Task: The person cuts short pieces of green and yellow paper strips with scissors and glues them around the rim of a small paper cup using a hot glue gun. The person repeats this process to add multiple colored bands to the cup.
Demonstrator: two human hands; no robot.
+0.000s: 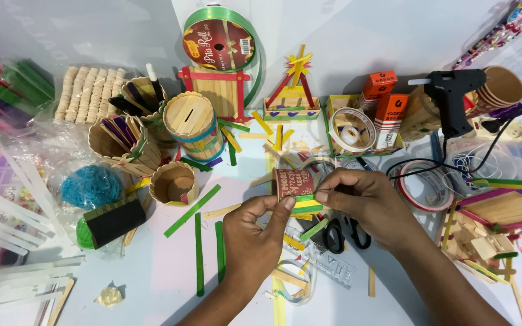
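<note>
Left hand (255, 232) and right hand (364, 202) both pinch the red paper cup (293, 183) with its green-yellow sticks (305, 203); we judge it light, crushable — grip the rim gently.

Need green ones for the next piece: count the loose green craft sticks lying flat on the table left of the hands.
3: one long green stick lies slanted below the small wooden cup; two more lie upright, side by side, beside the left hand. Others may hide under the hands.
</note>
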